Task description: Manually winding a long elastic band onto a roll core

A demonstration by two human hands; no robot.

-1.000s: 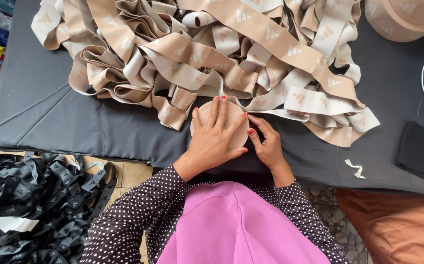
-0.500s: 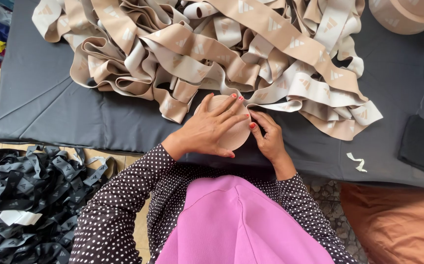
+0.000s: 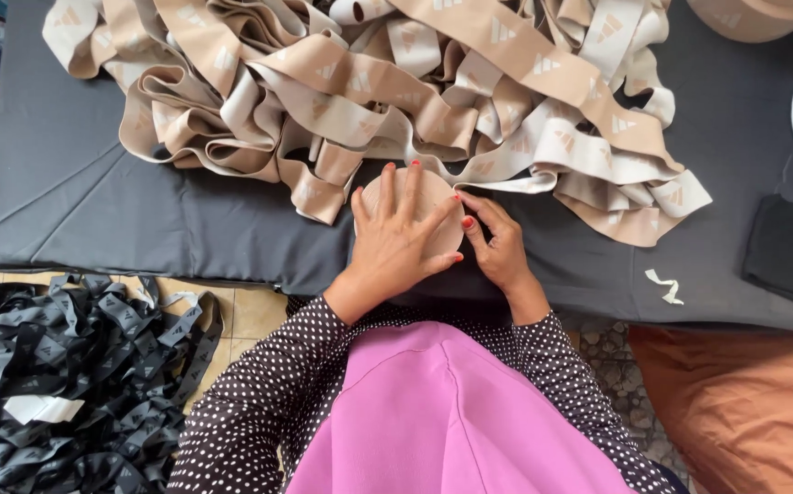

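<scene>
Beige band roll point(image 3: 433, 215) under spread left-hand fingers point(image 3: 394, 197), right-hand fingers point(image 3: 477, 218) pressed vs. edge.

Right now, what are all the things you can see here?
Loose strap: one big tangle, beige and cream, on the far side of the mat.
Rolled strap: one, beige, flat on the mat under the hands.
Mat: one, dark grey.
Black strap pile: one, on the floor at left.
Folded cloth: one, black, on the mat at right.
Scrap: one, cream, near the mat's front edge.
Cushion: one, orange-brown, lower right.
Left hand: spread flat on top of the roll.
Right hand: fingers at the roll's right edge.
</scene>
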